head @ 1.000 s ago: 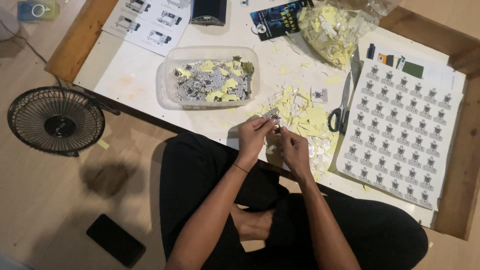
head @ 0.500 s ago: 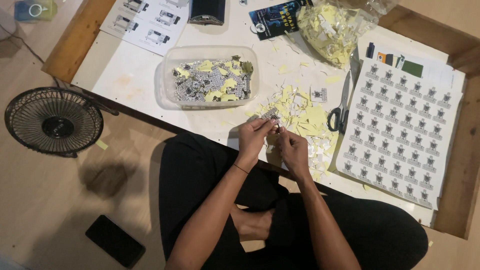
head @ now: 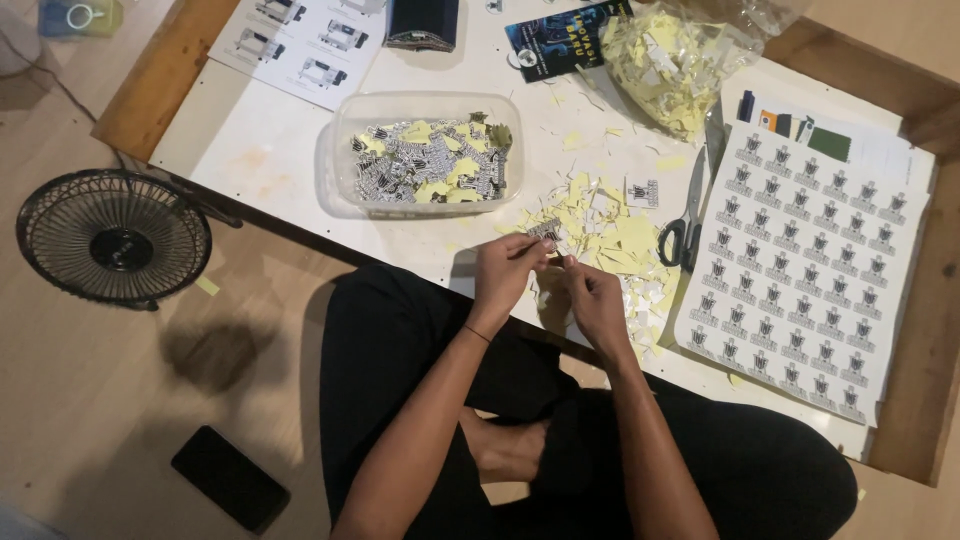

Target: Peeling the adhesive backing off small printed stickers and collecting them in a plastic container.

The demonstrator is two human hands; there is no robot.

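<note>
- The small sticker is sitting pinched between the fingertips of both hands at the near edge of the tabletop, just above the person's lap; it is too small to tell whether its backing is coming away.
- The left hand is closing its thumb and fingers on the sticker's left side, and the right hand is meeting it from the right, so the two hands are working together, touching at the fingertips.
- Yellow paper scraps are lying in a loose heap just beyond the hands, which suggests many pieces are already dealt with.
- The clear plastic tub further left is holding a good layer of cut stickers mixed with yellow bits, so a fair share seems finished.
- The scissors are resting unused beside the heap.
- The large sticker sheet on the right is lying uncut, rows intact, so plenty appears to be left.
- A clear bag of yellow scraps is sitting at the far edge.
- On the floor a small black fan is standing and a dark phone is lying.
</note>
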